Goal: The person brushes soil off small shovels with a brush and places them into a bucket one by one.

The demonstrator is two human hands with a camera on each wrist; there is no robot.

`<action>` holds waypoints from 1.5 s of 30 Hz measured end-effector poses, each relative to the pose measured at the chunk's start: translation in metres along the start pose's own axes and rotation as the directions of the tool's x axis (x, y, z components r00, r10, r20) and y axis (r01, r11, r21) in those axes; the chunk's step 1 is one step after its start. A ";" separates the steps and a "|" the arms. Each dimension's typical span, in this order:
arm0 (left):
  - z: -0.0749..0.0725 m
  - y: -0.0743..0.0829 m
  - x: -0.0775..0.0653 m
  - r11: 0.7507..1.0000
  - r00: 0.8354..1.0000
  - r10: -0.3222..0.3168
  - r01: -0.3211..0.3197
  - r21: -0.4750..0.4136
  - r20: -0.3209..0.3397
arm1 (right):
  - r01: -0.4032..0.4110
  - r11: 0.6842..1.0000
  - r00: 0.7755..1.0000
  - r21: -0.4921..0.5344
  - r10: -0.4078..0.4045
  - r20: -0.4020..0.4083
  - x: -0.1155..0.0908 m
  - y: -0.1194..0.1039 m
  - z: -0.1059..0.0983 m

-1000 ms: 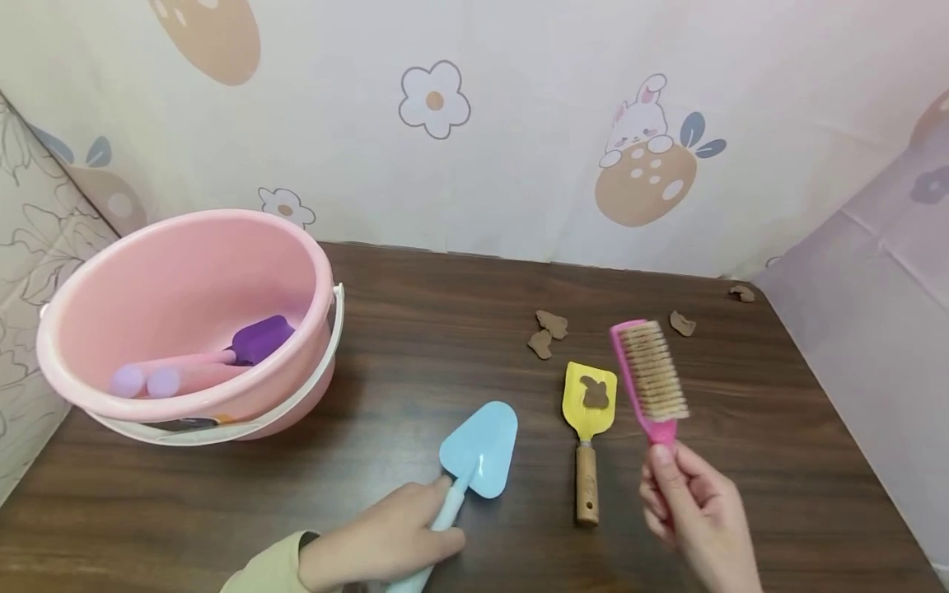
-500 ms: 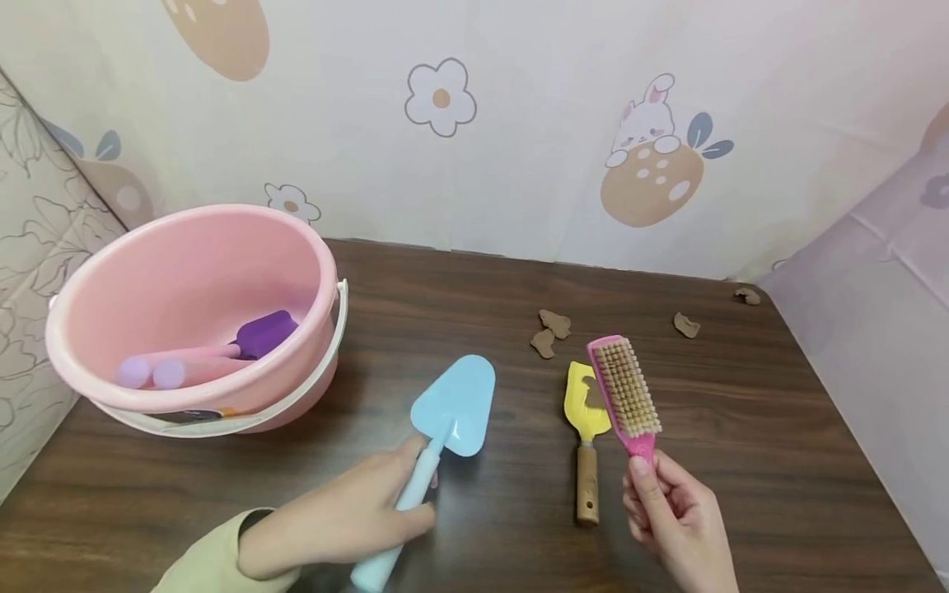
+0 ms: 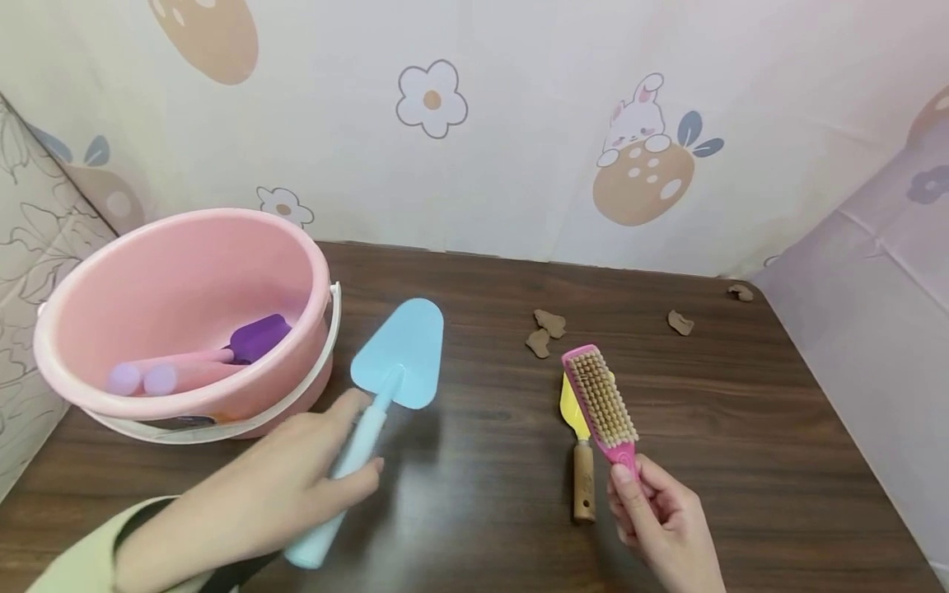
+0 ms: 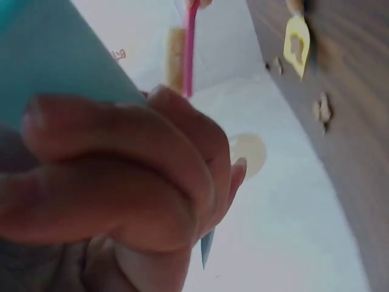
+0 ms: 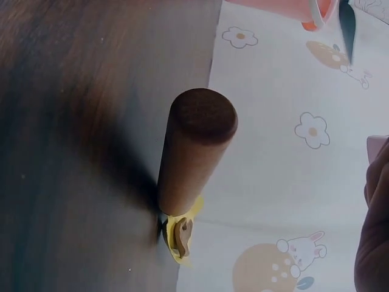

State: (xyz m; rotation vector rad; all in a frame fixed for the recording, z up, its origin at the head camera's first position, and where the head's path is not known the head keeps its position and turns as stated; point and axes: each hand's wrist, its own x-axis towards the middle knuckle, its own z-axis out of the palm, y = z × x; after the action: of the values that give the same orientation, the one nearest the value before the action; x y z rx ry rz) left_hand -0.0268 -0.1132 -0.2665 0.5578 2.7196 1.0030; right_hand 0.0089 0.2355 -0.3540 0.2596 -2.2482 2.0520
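Observation:
My left hand [image 3: 296, 478] grips the handle of a light blue hand trowel [image 3: 404, 350], its blade tilted up over the table, right of the pink bucket [image 3: 170, 247]. In the left wrist view curled fingers [image 4: 127, 176] wrap the trowel's thick handle [image 4: 58, 55]. With thumb and fingers my right hand [image 3: 663, 523] holds a pink-handled brush [image 3: 600, 395], bristles facing my head camera. Behind the brush lies a yellow shovel with a wooden handle [image 3: 583, 478]; the brush covers most of its blade. A brown piece [image 5: 182, 237] sits on that blade in the right wrist view.
Inside the bucket lie a purple-bladed shovel [image 3: 259, 338] and another tool with a pink handle [image 3: 200, 372]. Several thin brown pieces [image 3: 549, 323] are scattered toward the back of the dark wood table [image 3: 474, 494]. A printed cloth [image 3: 519, 165] hangs behind the table.
My left hand has carried the trowel left and upward, nearer the bucket. My right hand has moved the brush left, so it now overlaps the yellow shovel in the head view.

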 end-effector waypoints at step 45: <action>-0.142 -0.165 0.005 0.777 0.978 -0.177 0.210 0.593 -0.114 | -0.086 0.934 0.995 -0.348 0.063 -0.078 -0.001 -0.006 0.014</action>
State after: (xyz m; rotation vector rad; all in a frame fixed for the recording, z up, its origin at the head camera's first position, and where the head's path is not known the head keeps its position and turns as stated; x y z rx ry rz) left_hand -0.1203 -0.3100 -0.2683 0.3196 3.0426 0.0691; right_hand 0.0121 0.2215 -0.3495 0.0783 -2.5601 1.6161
